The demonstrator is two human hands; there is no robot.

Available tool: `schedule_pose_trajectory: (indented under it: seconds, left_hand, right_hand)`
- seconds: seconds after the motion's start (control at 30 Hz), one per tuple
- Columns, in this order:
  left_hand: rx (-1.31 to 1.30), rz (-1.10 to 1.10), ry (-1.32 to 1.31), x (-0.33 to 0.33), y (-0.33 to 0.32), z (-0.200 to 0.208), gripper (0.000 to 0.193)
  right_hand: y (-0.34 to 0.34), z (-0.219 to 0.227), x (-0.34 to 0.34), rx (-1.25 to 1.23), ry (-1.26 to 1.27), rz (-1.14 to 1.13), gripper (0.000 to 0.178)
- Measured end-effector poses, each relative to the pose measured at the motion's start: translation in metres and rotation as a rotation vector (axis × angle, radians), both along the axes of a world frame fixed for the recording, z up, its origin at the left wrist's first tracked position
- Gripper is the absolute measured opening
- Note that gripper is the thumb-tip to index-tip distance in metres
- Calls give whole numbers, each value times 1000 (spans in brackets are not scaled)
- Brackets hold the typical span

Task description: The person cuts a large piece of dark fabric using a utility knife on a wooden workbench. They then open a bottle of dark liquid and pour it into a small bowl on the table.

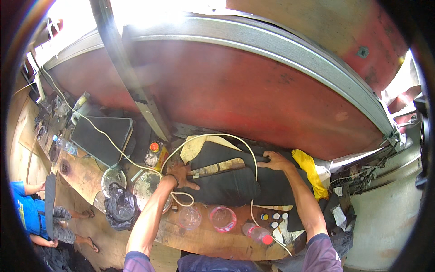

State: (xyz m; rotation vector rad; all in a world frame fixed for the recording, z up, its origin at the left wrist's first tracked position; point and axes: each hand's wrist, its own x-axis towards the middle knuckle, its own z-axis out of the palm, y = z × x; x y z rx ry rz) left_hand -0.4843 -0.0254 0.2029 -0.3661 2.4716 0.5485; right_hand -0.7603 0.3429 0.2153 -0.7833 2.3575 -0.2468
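Note:
My left hand (180,175) lies with spread fingers on the left end of a black padded-looking sheet (226,187), beside a tan strip (218,167) showing between dark pieces. Farther right, my right hand (277,161) has its fingers curled on the upper edge of the black material, pinching a dark fold; its fingertips are partly hidden. A cream cable (217,134) arcs over the sheet between both hands and loops near my left wrist. Behind the sheet a pale yellowish piece (194,148) sticks out.
Near the front edge of the wooden table (199,238) are clear plastic containers (222,219), a red-capped bottle (259,233) and several small pots (274,224). Left are a black bag (121,206), an orange-capped container (155,156) and a dark panel (103,138). Yellow cloth (311,174) lies right. A person (31,213) stands left.

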Motion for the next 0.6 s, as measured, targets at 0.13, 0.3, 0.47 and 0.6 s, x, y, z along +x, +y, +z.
schedule_pose_trajectory:
  seconds: [0.13,0.3,0.47,0.6]
  left_hand:
    - [156,49,38,8,-10,-3,112]
    - [199,97,67,18,-24,-3,123]
    - [236,107,209,29,-35,4,121]
    - [236,131,235,35,-44,16,117]
  right_hand:
    - [0,5,-5,69,-61,1,104]
    - [4,39,-2,64,-43,-6,101]
    - [18,91,9,-68,100,-42,91]
    - [32,133,16,-122,236,11,69]
